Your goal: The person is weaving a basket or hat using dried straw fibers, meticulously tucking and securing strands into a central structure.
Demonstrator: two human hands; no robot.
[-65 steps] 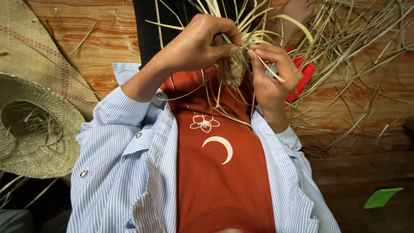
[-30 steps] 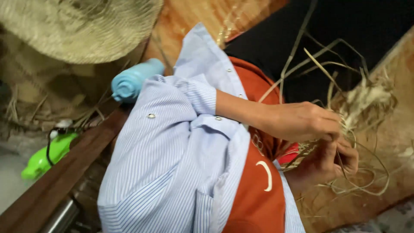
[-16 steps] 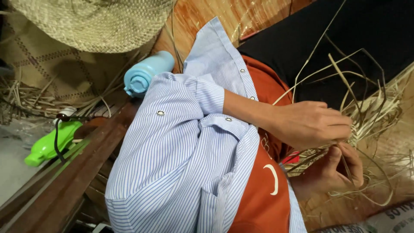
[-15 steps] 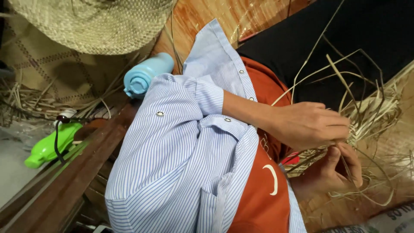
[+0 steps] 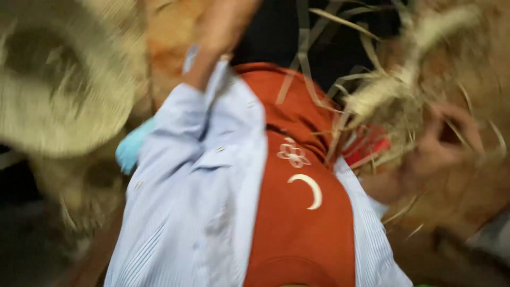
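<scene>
With the right hand (image 5: 443, 141) closed on the straw bundle (image 5: 396, 98), keep the strands taut; the left hand's grip, out of frame, cannot be told.

Whole frame smeared by motion blur. The left hand (image 5: 226, 24) is cut off by the top edge, grip not discernible. The right hand (image 5: 443, 141) is partly hidden behind blurred straw strands (image 5: 393, 95); finger positions cannot be resolved.

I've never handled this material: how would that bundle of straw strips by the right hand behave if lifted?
The straw bundle would probably feel light and floppy: its thin strips splay and bend in loose curves. Strands look apt to slip free, since they stick out unbound around the right hand. The picture is blurred.
</scene>
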